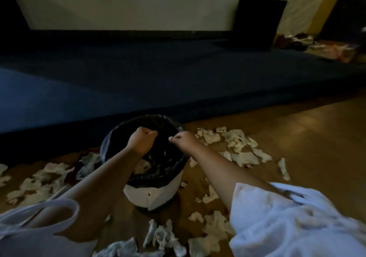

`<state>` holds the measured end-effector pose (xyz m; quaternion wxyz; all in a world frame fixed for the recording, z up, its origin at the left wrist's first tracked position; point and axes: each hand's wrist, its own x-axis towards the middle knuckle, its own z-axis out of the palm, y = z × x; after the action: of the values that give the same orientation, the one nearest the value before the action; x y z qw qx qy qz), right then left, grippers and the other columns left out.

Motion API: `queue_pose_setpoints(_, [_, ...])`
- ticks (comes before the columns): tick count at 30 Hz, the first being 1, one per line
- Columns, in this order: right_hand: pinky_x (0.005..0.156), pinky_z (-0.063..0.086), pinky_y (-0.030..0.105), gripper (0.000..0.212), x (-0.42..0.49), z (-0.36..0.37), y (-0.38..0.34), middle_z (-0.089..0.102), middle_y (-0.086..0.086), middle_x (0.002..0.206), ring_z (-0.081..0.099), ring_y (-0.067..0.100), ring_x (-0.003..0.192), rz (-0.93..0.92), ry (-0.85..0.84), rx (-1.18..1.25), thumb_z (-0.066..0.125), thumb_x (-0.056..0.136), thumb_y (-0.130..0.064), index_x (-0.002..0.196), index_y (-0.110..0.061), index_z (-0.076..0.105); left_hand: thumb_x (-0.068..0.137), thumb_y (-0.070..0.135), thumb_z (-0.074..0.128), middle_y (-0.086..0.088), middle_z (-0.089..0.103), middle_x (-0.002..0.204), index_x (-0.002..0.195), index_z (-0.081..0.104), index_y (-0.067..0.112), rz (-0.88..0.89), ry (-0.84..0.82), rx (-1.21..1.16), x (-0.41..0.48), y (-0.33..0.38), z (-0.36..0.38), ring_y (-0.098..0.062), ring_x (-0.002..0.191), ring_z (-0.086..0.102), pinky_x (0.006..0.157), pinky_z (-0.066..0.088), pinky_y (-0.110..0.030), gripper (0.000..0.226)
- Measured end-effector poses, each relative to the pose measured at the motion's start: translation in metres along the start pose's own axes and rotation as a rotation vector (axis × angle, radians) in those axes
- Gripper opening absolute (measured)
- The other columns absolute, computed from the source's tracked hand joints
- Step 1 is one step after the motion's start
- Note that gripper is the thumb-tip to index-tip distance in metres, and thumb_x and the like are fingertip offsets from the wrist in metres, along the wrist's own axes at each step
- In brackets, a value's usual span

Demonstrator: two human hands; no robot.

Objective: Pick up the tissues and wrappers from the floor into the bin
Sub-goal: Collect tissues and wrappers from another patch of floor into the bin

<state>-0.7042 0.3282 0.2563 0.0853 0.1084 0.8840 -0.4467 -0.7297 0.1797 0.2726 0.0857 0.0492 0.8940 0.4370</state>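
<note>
Noted left hand [142, 140] and right hand [184, 139] above bin [150, 195] mouth, fingers curled into fists. Saw nothing in either; could not rule out a small scrap. Judged step as drop into bin. Logged tissues [244, 158] strewn on floor [307, 138] left, right and near of bin. Expected next: reach down, pinch nearest tissue

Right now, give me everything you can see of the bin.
The bin is a round white tub, plastic by its look, lined with a black bag folded over the rim. It stands upright on the wooden floor beside a dark blue mat. A white tissue lies inside. The left hand and right hand, fingers curled, hang over its top; whether they touch it or hold anything is unclear. Crumpled tissues litter the floor around it.
</note>
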Motion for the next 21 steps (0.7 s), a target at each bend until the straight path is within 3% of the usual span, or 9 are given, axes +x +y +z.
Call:
queue_pose_setpoints(3, [0.069, 0.041, 0.028, 0.024, -0.041, -0.013, 0.02, 0.058, 0.009, 0.079, 0.055, 0.019, 0.076, -0.014, 0.089, 0.075, 0.049, 0.094, -0.025, 0.084, -0.008, 0.063, 0.091, 0.022, 0.046, -0.003, 0.05, 0.059, 0.069, 0.059, 0.014, 0.142, -0.052, -0.029, -0.022, 0.019, 0.029, -0.014, 0.051, 0.047, 0.049, 0.037, -0.027, 0.027])
queue_pose_setpoints(6, [0.057, 0.034, 0.019, 0.022, -0.095, -0.035, 0.059, 0.057, 0.003, 0.078, 0.049, 0.01, 0.069, 0.053, 0.171, -0.024, 0.049, 0.095, -0.026, 0.086, -0.009, 0.057, 0.092, 0.02, 0.046, -0.001, 0.051, 0.066, 0.071, 0.055, 0.018, 0.225, -0.171, -0.043, -0.048, 0.037, 0.074, -0.013, 0.06, 0.049, 0.061, 0.039, -0.029, 0.023])
queue_pose_setpoints(8, [0.062, 0.039, 0.028, 0.032, -0.134, -0.052, 0.089, 0.064, 0.015, 0.096, 0.059, 0.023, 0.083, 0.13, 0.244, -0.044, 0.051, 0.094, -0.028, 0.097, 0.002, 0.064, 0.093, 0.024, 0.047, -0.001, 0.054, 0.083, 0.095, 0.058, 0.014, 0.239, -0.249, -0.046, -0.07, 0.048, 0.108, -0.015, 0.076, 0.053, 0.069, 0.04, -0.029, 0.015])
queue_pose_setpoints(9, [0.063, 0.04, 0.029, 0.032, -0.154, -0.06, 0.104, 0.065, 0.016, 0.101, 0.06, 0.025, 0.085, 0.176, 0.273, -0.034, 0.051, 0.094, -0.027, 0.1, 0.001, 0.065, 0.094, 0.026, 0.048, 0.0, 0.054, 0.093, 0.108, 0.056, 0.012, 0.236, -0.295, -0.037, -0.082, 0.053, 0.124, -0.015, 0.083, 0.053, 0.072, 0.041, -0.026, 0.022])
queue_pose_setpoints(13, [0.054, 0.034, 0.025, 0.024, -0.231, -0.089, 0.151, 0.055, 0.006, 0.076, 0.05, 0.015, 0.062, 0.374, 0.331, -0.019, 0.047, 0.097, -0.025, 0.079, -0.015, 0.059, 0.093, 0.03, 0.047, -0.006, 0.059, 0.117, 0.121, 0.056, 0.016, 0.287, -0.503, 0.023, -0.136, 0.073, 0.177, -0.021, 0.097, 0.056, 0.076, 0.042, -0.028, 0.032])
queue_pose_setpoints(15, [0.063, 0.037, 0.029, 0.028, -0.261, -0.1, 0.173, 0.061, 0.019, 0.093, 0.059, 0.03, 0.079, 0.449, 0.338, 0.011, 0.046, 0.096, -0.029, 0.093, -0.008, 0.063, 0.093, 0.031, 0.047, -0.008, 0.057, 0.123, 0.121, 0.054, 0.018, 0.313, -0.58, 0.03, -0.159, 0.078, 0.2, -0.025, 0.105, 0.055, 0.082, 0.042, -0.03, 0.032])
queue_pose_setpoints(17, [0.066, 0.037, 0.031, 0.034, -0.285, -0.106, 0.198, 0.062, 0.021, 0.104, 0.057, 0.03, 0.081, 0.513, 0.343, 0.044, 0.044, 0.097, -0.03, 0.106, -0.002, 0.061, 0.094, 0.029, 0.045, -0.008, 0.056, 0.125, 0.124, 0.052, 0.017, 0.332, -0.647, 0.091, -0.18, 0.077, 0.221, -0.025, 0.107, 0.055, 0.081, 0.042, -0.029, 0.032])
queue_pose_setpoints(19, [0.058, 0.036, 0.027, 0.028, -0.301, -0.108, 0.227, 0.057, 0.009, 0.08, 0.05, 0.017, 0.064, 0.563, 0.358, 0.058, 0.043, 0.098, -0.027, 0.091, -0.005, 0.059, 0.094, 0.028, 0.047, -0.007, 0.058, 0.122, 0.117, 0.053, 0.02, 0.338, -0.705, 0.092, -0.191, 0.072, 0.252, -0.023, 0.101, 0.056, 0.084, 0.048, -0.032, 0.025])
queue_pose_setpoints(21, [0.055, 0.035, 0.024, 0.025, -0.311, -0.105, 0.261, 0.05, 0.001, 0.075, 0.046, 0.013, 0.061, 0.614, 0.359, 0.108, 0.042, 0.098, -0.024, 0.091, -0.006, 0.059, 0.093, 0.028, 0.049, -0.005, 0.058, 0.116, 0.113, 0.054, 0.021, 0.307, -0.756, 0.094, -0.198, 0.067, 0.281, -0.021, 0.097, 0.057, 0.086, 0.049, -0.033, 0.021])
